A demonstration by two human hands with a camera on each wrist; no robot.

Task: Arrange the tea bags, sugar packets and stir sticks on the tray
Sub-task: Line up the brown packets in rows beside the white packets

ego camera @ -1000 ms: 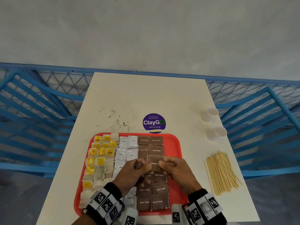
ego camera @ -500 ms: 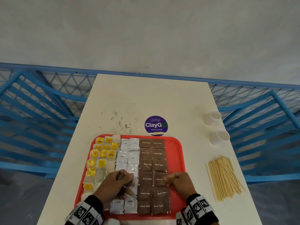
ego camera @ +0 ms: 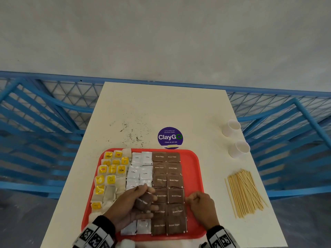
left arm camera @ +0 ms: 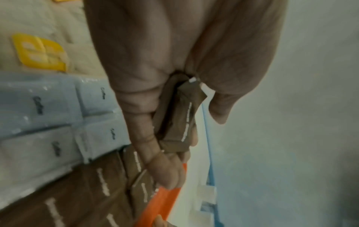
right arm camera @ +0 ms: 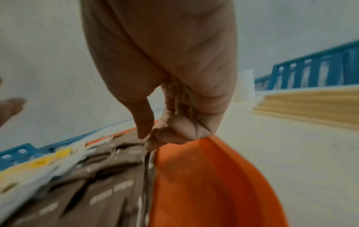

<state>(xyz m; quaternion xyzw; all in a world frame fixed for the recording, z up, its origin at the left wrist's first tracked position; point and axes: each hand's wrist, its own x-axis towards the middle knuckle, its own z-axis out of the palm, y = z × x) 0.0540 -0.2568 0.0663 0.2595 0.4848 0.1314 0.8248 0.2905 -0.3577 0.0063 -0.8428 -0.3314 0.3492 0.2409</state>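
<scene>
1. Brown sugar packet (ego camera: 174, 195), which a second ago was held up between both hands, now lies flat in the right-hand brown column on the red tray (ego camera: 194, 169); the grid gains one more piece, so the sugar section looks nearly filled.
2. Left hand (ego camera: 131, 206) has lifted back toward 7 o'clock of the tray, fingers curled round a small stack of spare brown packets (left arm camera: 180, 116) held on edge.
3. Right hand (ego camera: 201, 205) sits at 4 o'clock, thumb and fingers pinched together at the right edge of the packet just laid, seemingly nudging it square.
4. Yellow tea bags (ego camera: 112, 169) fill the 9 o'clock side, white packets (ego camera: 139, 169) the middle.
5. Stir sticks (ego camera: 244, 192) remain off the tray on the worktop (ego camera: 161, 108) at 3 o'clock, not yet arranged.
</scene>
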